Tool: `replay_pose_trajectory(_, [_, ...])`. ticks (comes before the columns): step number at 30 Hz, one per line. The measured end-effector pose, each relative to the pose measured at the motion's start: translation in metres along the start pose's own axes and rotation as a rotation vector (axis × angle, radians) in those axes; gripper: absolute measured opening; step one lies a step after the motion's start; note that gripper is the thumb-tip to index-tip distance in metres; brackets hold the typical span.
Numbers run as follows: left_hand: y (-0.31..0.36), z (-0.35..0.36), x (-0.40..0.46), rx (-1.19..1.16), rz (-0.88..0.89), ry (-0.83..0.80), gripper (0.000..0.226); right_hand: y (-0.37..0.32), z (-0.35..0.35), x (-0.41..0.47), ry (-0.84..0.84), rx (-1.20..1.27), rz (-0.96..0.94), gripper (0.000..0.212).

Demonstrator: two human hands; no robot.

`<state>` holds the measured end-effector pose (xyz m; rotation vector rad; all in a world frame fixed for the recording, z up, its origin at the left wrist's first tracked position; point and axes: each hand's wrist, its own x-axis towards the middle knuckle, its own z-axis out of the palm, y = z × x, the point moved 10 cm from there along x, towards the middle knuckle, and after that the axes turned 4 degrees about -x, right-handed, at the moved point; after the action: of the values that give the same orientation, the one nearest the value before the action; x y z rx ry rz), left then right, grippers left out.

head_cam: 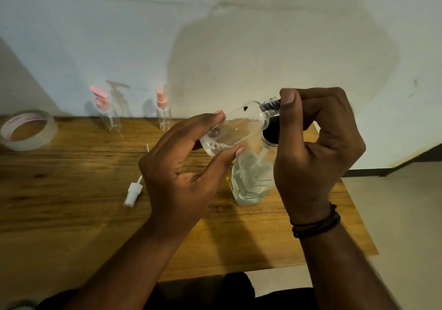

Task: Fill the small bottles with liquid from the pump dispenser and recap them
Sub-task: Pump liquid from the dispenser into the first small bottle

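The left hand (189, 163) is gripping the small bottle (236, 127) tilted above the table's (71, 190) right edge, neck rising toward the right hand (318, 147), which is pinching the pump dispenser's (253, 178) spout there.

Wooden table (71, 190) against pale wall (119, 34); light floor (406, 214), dark skirting (370, 172) right.

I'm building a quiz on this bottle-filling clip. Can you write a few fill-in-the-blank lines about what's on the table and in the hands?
1. The left hand holds a clear small bottle that is tilted, not ____.
2. The roll of tape lies at the table's far ____ corner.
3. The two bottles by the wall have ____ tops.
4. The loose spray cap on the table is ____.

Missing words: upright; left; pink; white
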<state>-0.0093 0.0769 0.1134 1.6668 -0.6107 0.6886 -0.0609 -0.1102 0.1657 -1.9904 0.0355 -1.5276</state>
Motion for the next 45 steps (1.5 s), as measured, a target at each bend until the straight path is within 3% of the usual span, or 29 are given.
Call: replay_pose_trajectory(45, [0.0006,-0.0019,0.0007,0.026,0.012,0.007,0.043,-0.0007,-0.0024,-0.0015,0.006,-0.011,0.001,0.024])
